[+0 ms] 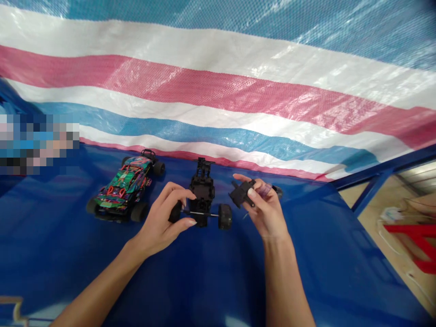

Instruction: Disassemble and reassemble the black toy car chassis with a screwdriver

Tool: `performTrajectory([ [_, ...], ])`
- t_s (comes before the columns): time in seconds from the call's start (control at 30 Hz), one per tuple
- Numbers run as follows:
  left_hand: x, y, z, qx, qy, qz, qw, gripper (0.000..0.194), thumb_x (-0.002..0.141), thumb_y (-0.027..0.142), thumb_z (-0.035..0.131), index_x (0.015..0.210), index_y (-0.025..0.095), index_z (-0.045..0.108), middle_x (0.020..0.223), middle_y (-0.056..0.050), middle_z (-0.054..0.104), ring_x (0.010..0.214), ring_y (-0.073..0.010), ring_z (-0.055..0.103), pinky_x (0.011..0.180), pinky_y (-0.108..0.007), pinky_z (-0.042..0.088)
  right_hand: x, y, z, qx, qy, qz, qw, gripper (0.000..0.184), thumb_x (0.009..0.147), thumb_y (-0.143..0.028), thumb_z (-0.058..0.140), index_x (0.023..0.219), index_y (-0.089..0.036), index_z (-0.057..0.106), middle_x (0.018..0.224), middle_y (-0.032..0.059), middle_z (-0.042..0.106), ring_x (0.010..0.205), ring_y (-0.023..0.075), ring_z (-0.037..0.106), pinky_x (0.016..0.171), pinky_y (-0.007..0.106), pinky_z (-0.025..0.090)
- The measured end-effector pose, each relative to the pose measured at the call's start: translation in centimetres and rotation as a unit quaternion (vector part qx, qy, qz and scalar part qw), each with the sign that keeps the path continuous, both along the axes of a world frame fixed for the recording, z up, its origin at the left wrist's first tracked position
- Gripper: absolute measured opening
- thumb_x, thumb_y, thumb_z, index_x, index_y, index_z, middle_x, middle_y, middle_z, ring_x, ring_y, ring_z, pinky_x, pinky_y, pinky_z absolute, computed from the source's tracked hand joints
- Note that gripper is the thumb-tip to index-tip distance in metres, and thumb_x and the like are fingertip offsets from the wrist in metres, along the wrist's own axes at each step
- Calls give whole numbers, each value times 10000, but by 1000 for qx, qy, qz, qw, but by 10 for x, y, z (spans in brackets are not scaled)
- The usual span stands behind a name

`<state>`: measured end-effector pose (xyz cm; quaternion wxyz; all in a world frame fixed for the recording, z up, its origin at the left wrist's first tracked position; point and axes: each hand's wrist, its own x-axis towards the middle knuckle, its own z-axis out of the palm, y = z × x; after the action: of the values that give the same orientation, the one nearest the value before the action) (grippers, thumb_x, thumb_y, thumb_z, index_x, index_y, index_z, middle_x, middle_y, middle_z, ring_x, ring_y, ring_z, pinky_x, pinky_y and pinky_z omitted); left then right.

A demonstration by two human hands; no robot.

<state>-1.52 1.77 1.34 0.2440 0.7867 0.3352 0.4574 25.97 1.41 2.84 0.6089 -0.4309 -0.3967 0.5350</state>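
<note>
A black toy car chassis (201, 188) lies on the blue table, its long side pointing away from me. Across its near end runs a thin metal axle (204, 213) with a black wheel (225, 216) at the right. My left hand (166, 215) curls its thumb and fingers around the left wheel (175, 212), partly hiding it. To the right of the chassis, my right hand (267, 206) pinches a black plastic car part (241, 193) above the table. A purple see-through item (265, 190) shows behind those fingers, mostly hidden; a thin metal tip (245, 215) pokes out below.
A colourful toy car (124, 188) with black wheels stands left of the chassis. Behind the blue table (211, 272) hangs a striped tarp (204, 86). A blue frame (373, 193) borders the right side, with a red object (413, 245) beyond. A blurred-out area lies far left.
</note>
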Motion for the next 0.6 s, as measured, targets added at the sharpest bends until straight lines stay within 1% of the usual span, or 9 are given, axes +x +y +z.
performTrajectory([
  [0.07, 2, -1, 9, 8, 7, 8, 1000, 353, 1073, 540, 575, 1242, 236, 639, 992, -33, 572, 918, -195, 587, 809, -296, 505, 14, -4, 7, -26, -34, -40, 998, 465, 748, -470, 945, 735, -216, 555, 986, 54, 797, 449, 15, 230, 413, 218, 185],
  [0.1, 4, -2, 13, 6, 12, 10, 1000, 323, 1083, 505, 568, 1245, 233, 630, 989, -33, 570, 930, -199, 585, 824, -302, 501, 24, -7, 11, -41, -70, -65, 995, 464, 740, -489, 944, 733, -215, 569, 876, 37, 775, 449, 19, 213, 418, 226, 161],
  [0.17, 12, -3, 24, -19, 22, 14, 999, 264, 1101, 434, 541, 1254, 230, 609, 978, -26, 565, 920, -195, 579, 838, -309, 492, 43, -14, 14, -72, -190, -109, 973, 455, 711, -540, 940, 738, -211, 625, 712, 5, 689, 462, 55, 315, 435, 241, 220],
  [0.2, 17, -4, 29, -44, 26, 15, 999, 246, 1112, 410, 515, 1257, 231, 601, 976, -23, 566, 902, -189, 578, 834, -309, 489, 52, -18, 14, -75, -270, -124, 952, 445, 694, -555, 934, 746, -207, 662, 706, 11, 676, 512, 93, 426, 472, 255, 307],
  [0.27, 32, -6, 39, -106, 41, 16, 993, 251, 1138, 393, 437, 1252, 235, 596, 971, -21, 580, 872, -182, 585, 821, -313, 482, 63, -24, 8, -97, -425, -141, 889, 425, 691, -560, 907, 697, -210, 665, 715, 32, 688, 626, 165, 571, 585, 293, 432],
  [0.33, 49, -7, 47, -155, 50, 19, 987, 296, 1152, 411, 372, 1246, 235, 591, 948, -19, 593, 852, -185, 593, 824, -328, 479, 65, -26, -3, -154, -558, -169, 798, 377, 687, -468, 909, 687, -232, 615, 654, 9, 658, 638, 192, 600, 604, 295, 413],
  [0.4, 67, -7, 52, -185, 53, 23, 981, 325, 1152, 431, 347, 1249, 233, 585, 925, -18, 597, 849, -194, 604, 836, -347, 480, 59, -25, -15, -184, -634, -167, 732, 290, 757, -395, 861, 863, -247, 635, 718, 13, 709, 684, 221, 659, 606, 286, 375],
  [0.53, 97, -6, 60, -201, 53, 29, 978, 324, 1142, 423, 349, 1235, 234, 595, 936, -27, 615, 885, -212, 628, 868, -374, 483, 50, -20, -22, -194, -645, -181, 716, 245, 851, -400, 764, 998, -243, 648, 817, 78, 762, 708, 257, 698, 605, 297, 343],
  [0.6, 109, -7, 63, -195, 51, 32, 979, 318, 1140, 408, 350, 1236, 235, 599, 948, -30, 623, 893, -212, 632, 888, -379, 484, 55, -24, -17, -162, -626, -184, 740, 232, 856, -406, 736, 985, -236, 646, 840, 85, 769, 726, 255, 700, 624, 301, 370],
])
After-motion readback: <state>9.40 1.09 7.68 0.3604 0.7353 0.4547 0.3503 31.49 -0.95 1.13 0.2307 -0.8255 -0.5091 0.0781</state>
